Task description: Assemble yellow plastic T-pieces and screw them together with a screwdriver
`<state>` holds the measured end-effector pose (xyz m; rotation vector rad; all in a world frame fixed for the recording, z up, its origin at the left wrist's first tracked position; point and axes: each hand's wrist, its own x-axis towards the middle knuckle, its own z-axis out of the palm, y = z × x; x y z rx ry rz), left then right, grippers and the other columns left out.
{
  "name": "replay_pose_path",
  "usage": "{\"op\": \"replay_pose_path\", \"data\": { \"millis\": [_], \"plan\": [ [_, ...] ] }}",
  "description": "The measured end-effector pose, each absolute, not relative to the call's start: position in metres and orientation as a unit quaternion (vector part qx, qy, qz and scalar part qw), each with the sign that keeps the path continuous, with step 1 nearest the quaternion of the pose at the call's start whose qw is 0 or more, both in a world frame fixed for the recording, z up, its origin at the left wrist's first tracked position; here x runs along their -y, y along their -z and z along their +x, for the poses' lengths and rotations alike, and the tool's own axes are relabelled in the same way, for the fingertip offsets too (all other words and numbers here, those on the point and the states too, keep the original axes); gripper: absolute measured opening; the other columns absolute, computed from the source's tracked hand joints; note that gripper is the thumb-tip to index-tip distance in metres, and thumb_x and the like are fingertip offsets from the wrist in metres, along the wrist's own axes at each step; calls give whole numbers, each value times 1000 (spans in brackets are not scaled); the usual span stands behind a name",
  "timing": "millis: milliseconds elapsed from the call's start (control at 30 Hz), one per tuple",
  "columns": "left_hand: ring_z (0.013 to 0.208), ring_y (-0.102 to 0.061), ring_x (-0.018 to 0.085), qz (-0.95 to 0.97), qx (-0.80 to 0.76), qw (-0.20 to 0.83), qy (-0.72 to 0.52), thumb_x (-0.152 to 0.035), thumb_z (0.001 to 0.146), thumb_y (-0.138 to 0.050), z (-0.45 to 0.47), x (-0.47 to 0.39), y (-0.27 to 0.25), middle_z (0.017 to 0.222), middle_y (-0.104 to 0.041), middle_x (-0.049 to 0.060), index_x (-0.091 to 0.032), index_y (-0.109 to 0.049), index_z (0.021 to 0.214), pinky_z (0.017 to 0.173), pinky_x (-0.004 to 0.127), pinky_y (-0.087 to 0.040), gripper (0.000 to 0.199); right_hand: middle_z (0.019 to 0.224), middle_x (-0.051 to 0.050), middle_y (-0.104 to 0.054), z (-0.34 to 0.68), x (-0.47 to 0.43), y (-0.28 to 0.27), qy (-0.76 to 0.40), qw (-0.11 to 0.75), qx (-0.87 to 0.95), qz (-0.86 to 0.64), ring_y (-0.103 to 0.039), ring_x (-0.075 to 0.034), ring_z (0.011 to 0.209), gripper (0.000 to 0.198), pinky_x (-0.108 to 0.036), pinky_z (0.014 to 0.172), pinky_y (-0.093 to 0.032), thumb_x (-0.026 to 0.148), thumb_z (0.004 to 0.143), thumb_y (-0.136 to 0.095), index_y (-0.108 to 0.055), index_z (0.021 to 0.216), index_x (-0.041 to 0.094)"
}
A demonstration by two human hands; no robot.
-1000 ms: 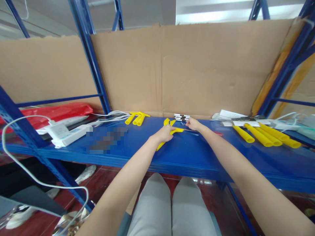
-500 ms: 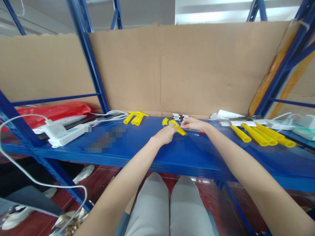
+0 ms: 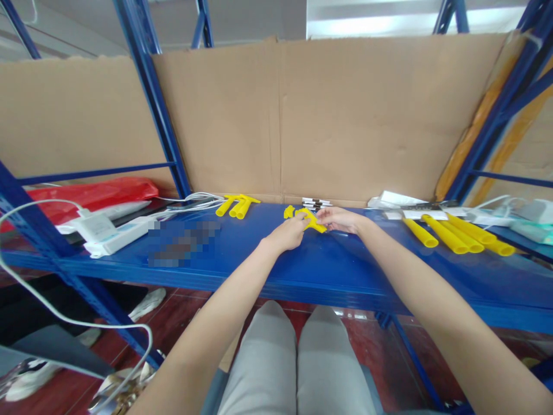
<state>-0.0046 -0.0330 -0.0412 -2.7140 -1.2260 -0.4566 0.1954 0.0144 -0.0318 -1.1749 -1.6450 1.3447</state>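
My left hand (image 3: 288, 233) is closed around one side of a yellow plastic piece (image 3: 317, 225) with a forked outline, close above the blue shelf. My right hand (image 3: 339, 219) is at the piece's right side, its thumb and fingers drawn together in a pinch. Whatever lies between those fingertips is too small to make out. Just behind my left hand are small yellow pieces (image 3: 288, 212). Several thin white sticks with dark bands (image 3: 316, 203) lie behind my hands, near the cardboard.
Yellow T-shaped parts with tubes (image 3: 238, 207) lie back left. Yellow tubes (image 3: 449, 235) rest at the right beside white papers (image 3: 397, 200). A white power strip (image 3: 123, 237) and cables occupy the left. Upright cardboard (image 3: 367, 121) closes the back between blue posts (image 3: 151, 98).
My right fingers have come in against the yellow piece, which has turned slightly in my left hand. A red-ended thin object that showed under my right wrist is now out of sight.
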Motion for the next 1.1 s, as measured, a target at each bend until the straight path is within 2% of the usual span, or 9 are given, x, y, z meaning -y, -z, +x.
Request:
{"op": "replay_pose_path", "data": {
  "millis": [167, 467, 600, 733, 833, 1000, 1100],
  "plan": [
    [126, -54, 25, -902, 395, 57, 166, -2, 85, -43, -5, 31, 42, 138, -54, 12, -16, -60, 125, 110, 44, -42, 46, 68, 4, -64, 199, -17, 34, -578, 345, 606, -424, -59, -9, 59, 31, -18, 54, -45, 4, 66, -76, -59, 86, 19],
    [131, -51, 23, -907, 384, 45, 168, -3, 85, -46, -5, 31, 41, 142, -52, 13, -16, -60, 125, 113, 43, -38, 44, 75, 2, -68, 203, -14, 32, -578, 333, 624, -408, -63, -9, 64, 30, -16, 57, -49, 0, 66, -74, -64, 88, 18],
    [132, -50, 24, -907, 376, 54, 185, -3, 85, -47, -6, 29, 42, 142, -52, 11, -19, -60, 127, 114, 46, -37, 47, 75, 2, -68, 205, -13, 33, -588, 333, 622, -396, -61, -8, 61, 27, -15, 54, -48, 3, 70, -73, -63, 90, 18],
    [132, -50, 23, -907, 368, 59, 197, -2, 85, -46, -8, 29, 43, 144, -49, 10, -24, -53, 138, 110, 45, -42, 58, 74, 0, -69, 210, -14, 32, -611, 306, 622, -382, -61, -9, 58, 19, -19, 57, -50, 8, 78, -68, -62, 93, 18],
    [126, -56, 24, -903, 384, 58, 183, -1, 86, -42, -7, 34, 41, 147, -46, 10, -29, -50, 142, 104, 44, -48, 63, 74, -1, -69, 211, -13, 31, -614, 299, 624, -379, -61, -10, 58, 18, -21, 59, -52, 5, 80, -63, -63, 93, 17],
    [114, -64, 28, -890, 427, 85, 137, -5, 91, -39, -1, 42, 40, 150, -44, 12, -29, -47, 145, 98, 47, -51, 60, 73, -2, -69, 205, -9, 29, -605, 311, 622, -387, -61, -10, 60, 19, -20, 61, -52, 0, 80, -58, -65, 87, 16],
    [116, -63, 29, -887, 432, 76, 146, -6, 92, -40, 2, 43, 38, 148, -47, 12, -29, -48, 145, 98, 48, -51, 58, 72, -3, -68, 204, -7, 23, -602, 313, 626, -383, -60, -10, 59, 13, -20, 60, -51, 3, 81, -60, -64, 82, 15]
  ]
}}
